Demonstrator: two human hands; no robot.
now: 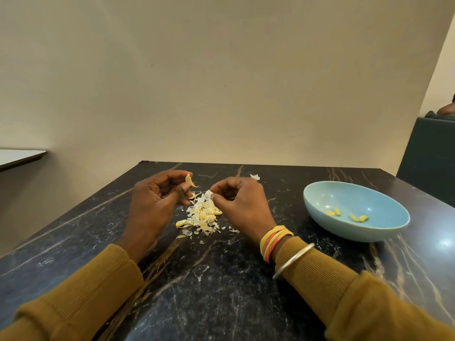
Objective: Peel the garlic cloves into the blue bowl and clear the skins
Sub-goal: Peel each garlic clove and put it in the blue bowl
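Worktop (pixel 221 279) lies open toward six o'clock; left hand (pixel 152 200) pinches one clove (pixel 189 180), right hand (pixel 242 203) pinches skin (pixel 209 193); blue bowl (pixel 357 195), three o'clock, holds four cloves (pixel 354 217).

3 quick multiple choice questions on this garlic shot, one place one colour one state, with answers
1. Where is the blue bowl?
A) left of the left hand
B) right of the right hand
C) between the hands

2. What colour are the sleeves?
A) mustard
B) white
C) red

3. What is the left hand doing?
A) lying flat and empty
B) holding a garlic clove in its fingers
C) resting in the bowl

Answers:
1 B, the bowl sits beyond the right hand.
2 A, both sleeves are mustard.
3 B, the clove shows at its fingers; the right hand pinches a skin.
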